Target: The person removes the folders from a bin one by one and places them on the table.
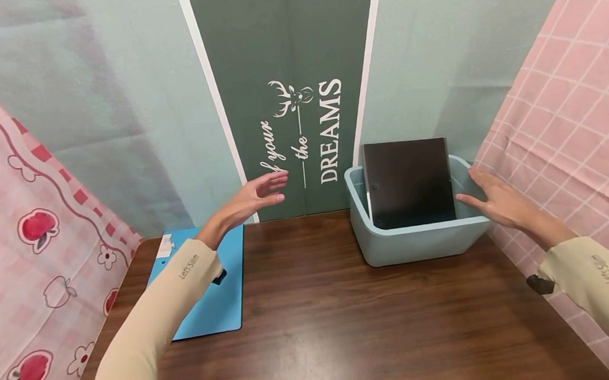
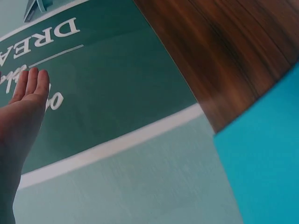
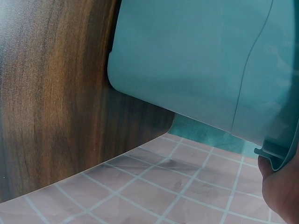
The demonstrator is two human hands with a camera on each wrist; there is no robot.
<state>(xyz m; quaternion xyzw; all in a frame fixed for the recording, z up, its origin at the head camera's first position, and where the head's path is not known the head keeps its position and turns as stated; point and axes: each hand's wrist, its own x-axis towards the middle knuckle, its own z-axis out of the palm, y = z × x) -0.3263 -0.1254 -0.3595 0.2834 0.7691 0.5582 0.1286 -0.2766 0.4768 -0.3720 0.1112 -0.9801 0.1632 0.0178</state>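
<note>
A pale blue plastic bin (image 1: 421, 244) stands at the right of the table, by the back wall. From it a flat black rectangular folder (image 1: 410, 181) sticks up above the rim, leaning. My right hand (image 1: 498, 200) holds the bin's right rim, thumb over the inner side; in the right wrist view, part of the hand (image 3: 282, 191) curls under the rim. My left hand (image 1: 263, 192) is raised in the air with loosely extended fingers and nothing in it. Under the left forearm lies a flat bright blue sheet (image 1: 228, 303) with a white label, partly hidden.
The brown wooden table (image 1: 311, 316) meets a hanging green backdrop (image 1: 286, 41) with white lettering. A pink checked cloth (image 1: 579, 101) hangs at the right, close beside the bin. Another pink cloth (image 1: 77, 293) with apples borders the left edge.
</note>
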